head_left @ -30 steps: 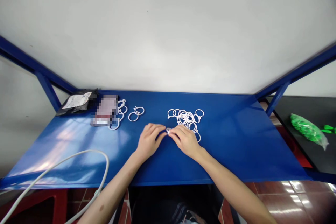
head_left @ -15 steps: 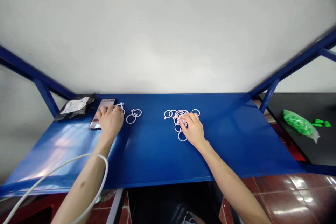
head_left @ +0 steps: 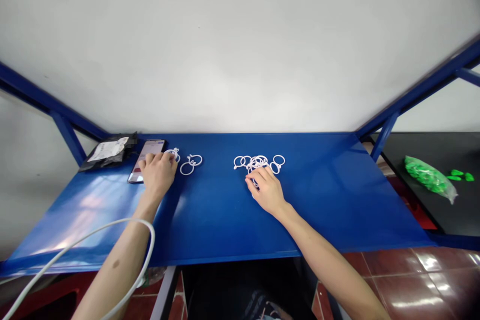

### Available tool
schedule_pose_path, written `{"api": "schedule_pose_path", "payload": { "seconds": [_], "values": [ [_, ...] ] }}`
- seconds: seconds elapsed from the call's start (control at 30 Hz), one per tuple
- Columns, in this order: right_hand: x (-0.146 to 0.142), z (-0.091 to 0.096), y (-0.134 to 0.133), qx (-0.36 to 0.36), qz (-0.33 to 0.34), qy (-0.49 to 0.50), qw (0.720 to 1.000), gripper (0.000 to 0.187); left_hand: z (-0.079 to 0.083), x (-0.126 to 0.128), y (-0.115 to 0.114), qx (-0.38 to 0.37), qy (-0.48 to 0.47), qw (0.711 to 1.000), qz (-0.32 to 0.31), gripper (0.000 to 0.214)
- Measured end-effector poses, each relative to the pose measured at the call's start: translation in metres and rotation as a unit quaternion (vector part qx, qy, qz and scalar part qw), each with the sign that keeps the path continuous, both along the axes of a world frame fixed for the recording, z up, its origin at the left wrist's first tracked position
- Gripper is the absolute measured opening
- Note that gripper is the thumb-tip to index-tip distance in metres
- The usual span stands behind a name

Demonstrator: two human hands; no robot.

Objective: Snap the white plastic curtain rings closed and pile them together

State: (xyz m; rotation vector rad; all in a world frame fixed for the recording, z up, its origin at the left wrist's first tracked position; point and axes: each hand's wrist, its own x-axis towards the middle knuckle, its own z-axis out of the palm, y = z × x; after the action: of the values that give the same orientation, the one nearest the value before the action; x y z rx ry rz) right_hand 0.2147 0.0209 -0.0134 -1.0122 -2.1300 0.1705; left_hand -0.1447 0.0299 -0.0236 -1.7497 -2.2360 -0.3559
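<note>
A cluster of thin white rings (head_left: pixel 258 161), each with a small knob or eyelet, lies overlapping on the blue table. Over its near edge is my right hand (head_left: pixel 265 191), fingers bent and slightly apart, with a bit of white ring showing between thumb and fingertips. My left hand (head_left: pixel 156 176) rests with curled, parted fingers across the edge of a phone (head_left: pixel 149 148), and nothing shows in its grasp. Just beside those fingertips lie a few white rings (head_left: pixel 173 152), partly covered. A linked pair of white rings (head_left: pixel 187 168) sits a little to the right.
A black plastic parcel (head_left: pixel 108 151) with a white label lies at the far left. A white cable (head_left: pixel 151 232) loops over my left forearm. Blue frame bars (head_left: pixel 386 132) rise at both sides. On a black surface at right is a bag of green pieces (head_left: pixel 429 179).
My right hand has moved slightly left and toward me, covering the nearest ring and uncovering rings on the right of the cluster. The left hand has hardly moved.
</note>
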Motion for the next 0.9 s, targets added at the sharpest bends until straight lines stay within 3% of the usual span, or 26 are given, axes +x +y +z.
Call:
{"api": "schedule_pose_path", "payload": {
  "seconds": [0.13,0.2,0.27,0.33,0.43,0.57,0.77,0.9],
  "values": [
    [-0.001,0.000,-0.003,-0.008,0.007,-0.005,1.000,0.014,0.006,0.018,-0.014,0.048,0.014,0.999,-0.009,0.022],
    [-0.002,0.001,-0.005,-0.013,0.013,0.001,1.000,0.014,0.011,0.037,-0.024,0.082,0.006,0.995,-0.057,0.015],
    [-0.003,0.004,-0.008,-0.026,0.026,0.015,0.999,0.014,0.014,0.063,-0.035,0.103,-0.027,0.978,-0.177,0.010],
    [-0.003,0.007,-0.011,-0.043,0.054,0.022,0.997,0.023,0.013,0.093,-0.045,0.084,-0.071,0.935,-0.338,0.008],
    [-0.003,0.009,-0.014,-0.063,0.120,0.006,0.991,0.031,0.006,0.130,-0.056,0.087,-0.120,0.885,-0.441,0.012],
    [-0.004,0.005,-0.015,-0.088,0.167,0.003,0.982,0.010,-0.007,0.146,-0.063,0.098,-0.154,0.868,-0.463,0.014],
    [-0.005,-0.001,-0.014,-0.145,0.185,0.040,0.971,0.006,-0.013,0.139,-0.068,0.086,-0.161,0.851,-0.493,0.019],
    [-0.007,-0.005,-0.014,-0.169,0.180,0.074,0.966,0.011,-0.009,0.142,-0.069,0.083,-0.223,0.836,-0.493,0.020]
  ]
}}
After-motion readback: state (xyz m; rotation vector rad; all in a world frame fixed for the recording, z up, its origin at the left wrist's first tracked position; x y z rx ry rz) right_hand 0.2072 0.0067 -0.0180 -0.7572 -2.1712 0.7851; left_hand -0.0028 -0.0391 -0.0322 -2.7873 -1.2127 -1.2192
